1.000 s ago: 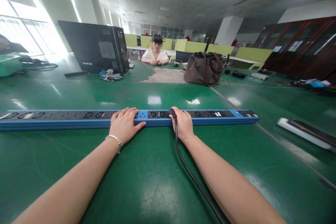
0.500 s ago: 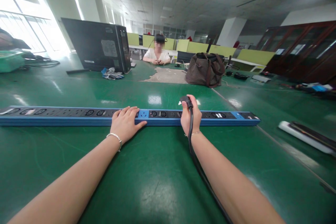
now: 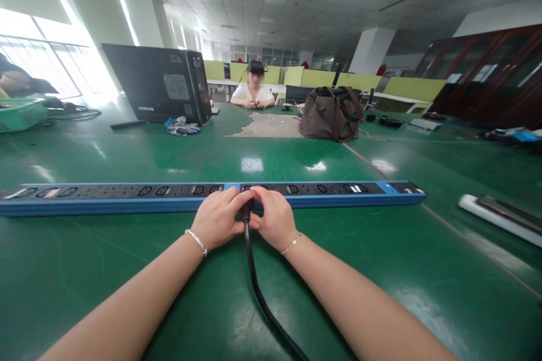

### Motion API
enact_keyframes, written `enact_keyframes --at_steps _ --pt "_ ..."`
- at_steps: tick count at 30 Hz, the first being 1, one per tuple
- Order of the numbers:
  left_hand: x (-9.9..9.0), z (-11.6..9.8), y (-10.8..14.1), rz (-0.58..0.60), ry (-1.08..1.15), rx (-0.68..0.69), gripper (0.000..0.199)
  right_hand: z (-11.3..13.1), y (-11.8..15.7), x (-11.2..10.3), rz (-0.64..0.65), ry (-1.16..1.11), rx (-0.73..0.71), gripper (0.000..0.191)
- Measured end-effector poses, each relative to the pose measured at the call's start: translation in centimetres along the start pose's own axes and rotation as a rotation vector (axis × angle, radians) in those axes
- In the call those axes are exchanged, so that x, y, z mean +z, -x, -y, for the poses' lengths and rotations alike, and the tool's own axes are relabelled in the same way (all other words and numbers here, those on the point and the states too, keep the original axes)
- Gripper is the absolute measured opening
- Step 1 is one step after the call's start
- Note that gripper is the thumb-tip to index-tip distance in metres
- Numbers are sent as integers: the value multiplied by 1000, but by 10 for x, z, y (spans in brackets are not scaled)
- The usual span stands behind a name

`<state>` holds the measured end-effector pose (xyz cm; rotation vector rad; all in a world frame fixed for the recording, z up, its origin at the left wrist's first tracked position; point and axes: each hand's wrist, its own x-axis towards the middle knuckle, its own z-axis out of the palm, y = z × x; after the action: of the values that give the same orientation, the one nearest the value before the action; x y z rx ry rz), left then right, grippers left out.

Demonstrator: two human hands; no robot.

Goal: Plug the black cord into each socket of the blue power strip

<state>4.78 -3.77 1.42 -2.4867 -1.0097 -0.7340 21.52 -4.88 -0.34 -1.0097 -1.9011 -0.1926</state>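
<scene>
Left grip [image 3: 215, 217] has joined right grip [image 3: 276, 219], both closed around black plug [image 3: 247, 210].

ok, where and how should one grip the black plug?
Likely best: pinch the plug by its body, not the cord, fingers on both flanks, from the near side of the power strip. The cord trails toward the person, leaving the flanks reachable. The left hand and right hand flank it, hiding most of its shape.

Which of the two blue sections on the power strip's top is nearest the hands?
The left blue section, partly hidden by the left hand; the right blue section lies well past the right hand, near the end of the power strip.
</scene>
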Motion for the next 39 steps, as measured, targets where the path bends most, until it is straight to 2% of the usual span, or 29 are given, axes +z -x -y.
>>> enact_keyframes --at_steps 3,5,9,11,14,17,28,39 --pt "-3 -1 -1 -39 -58 -38 42 0 1 1 20 -39 -52 42" --pt "-6 5 -2 -77 -60 -138 37 -3 1 0 62 -44 -25 41" --pt "-9 31 3 -120 -15 -465 40 -15 1 -3 97 -60 150 37" --pt "-6 46 8 -114 30 -517 43 -20 1 -2 79 -91 243 36" --pt "1 62 14 -40 77 -388 42 -25 1 -1 57 -127 319 36" --pt "7 66 15 -40 124 -293 42 -25 0 0 57 -138 328 36" --pt "14 47 -1 -54 254 -323 39 -21 -2 0 33 -112 313 31" --pt "15 41 -2 -14 107 -219 41 -21 -2 1 40 -105 292 28"
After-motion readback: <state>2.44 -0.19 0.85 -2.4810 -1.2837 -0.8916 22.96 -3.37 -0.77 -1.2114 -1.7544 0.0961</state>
